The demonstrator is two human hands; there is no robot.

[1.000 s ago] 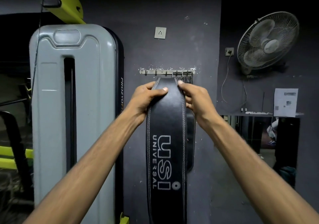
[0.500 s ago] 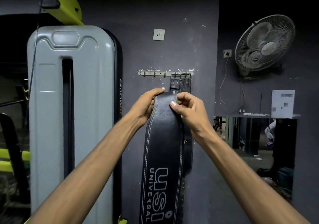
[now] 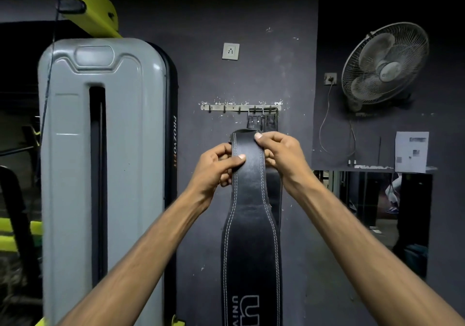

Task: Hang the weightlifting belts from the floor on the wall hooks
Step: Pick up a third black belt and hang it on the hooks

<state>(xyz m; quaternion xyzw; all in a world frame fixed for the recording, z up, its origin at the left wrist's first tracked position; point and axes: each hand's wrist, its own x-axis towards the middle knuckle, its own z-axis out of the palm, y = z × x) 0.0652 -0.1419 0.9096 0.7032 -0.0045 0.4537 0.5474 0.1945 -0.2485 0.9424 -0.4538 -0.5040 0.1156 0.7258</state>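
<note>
A black leather weightlifting belt with white stitching and white lettering hangs down in front of me. My left hand pinches its left edge near the top, thumb across the front. My right hand grips the right edge, thumb on the top end. The belt's upper end sits a little below the metal hook rail on the dark wall. Another dark belt hangs by its buckle from hooks at the rail's right end, partly hidden behind the one I hold.
A tall grey machine cover stands close on the left with yellow-green frame parts above it. A wall socket is above the rail. A wall fan, a cable, a paper notice and a mirror are on the right.
The belt has come down from the rail, its top end now below the hooks. Both hands have slid up toward its narrow end, and the lettering sits lower in view.
</note>
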